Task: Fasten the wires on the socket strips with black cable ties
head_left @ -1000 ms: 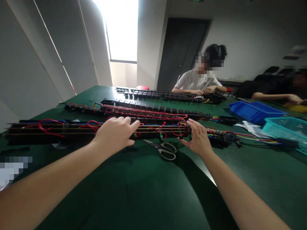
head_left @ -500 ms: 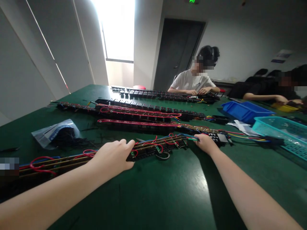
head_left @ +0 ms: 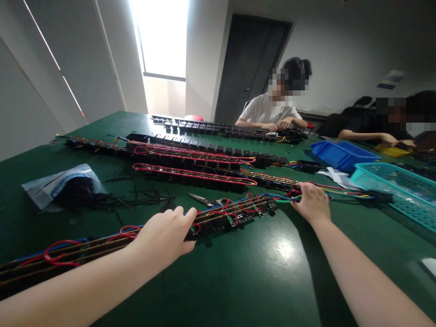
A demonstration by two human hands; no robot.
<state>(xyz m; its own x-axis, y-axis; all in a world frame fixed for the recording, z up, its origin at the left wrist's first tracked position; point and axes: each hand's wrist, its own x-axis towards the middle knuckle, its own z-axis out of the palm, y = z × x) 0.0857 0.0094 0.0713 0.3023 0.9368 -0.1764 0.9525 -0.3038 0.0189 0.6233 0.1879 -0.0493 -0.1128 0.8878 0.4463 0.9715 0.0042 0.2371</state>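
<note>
My left hand (head_left: 168,234) is wrapped over a long black wired strip (head_left: 235,215), thumb on the near side and fingers across its top. Brass-coloured bars, small green circuit boards and looped red wires run along this strip. From its right end, blue and green wires (head_left: 284,200) reach to the fingers of my right hand (head_left: 312,204), which is closed around them. The fingertips are partly hidden, beside the end of another wired strip. A pair of scissors (head_left: 204,200) lies just behind the held strip, its handle partly covered.
More wired strips (head_left: 194,176) lie across the green table (head_left: 218,281). At left, a plastic bag (head_left: 51,186) spills black cable ties (head_left: 136,200). A blue bin (head_left: 344,154) and a turquoise basket (head_left: 361,170) stand at right. Two people sit across the table, their hands on parts.
My right hand has moved right with the wires, away from the strip's end. The left hand still grips the strip. More of the scissors and the loose cable ties shows as the view shifts.
</note>
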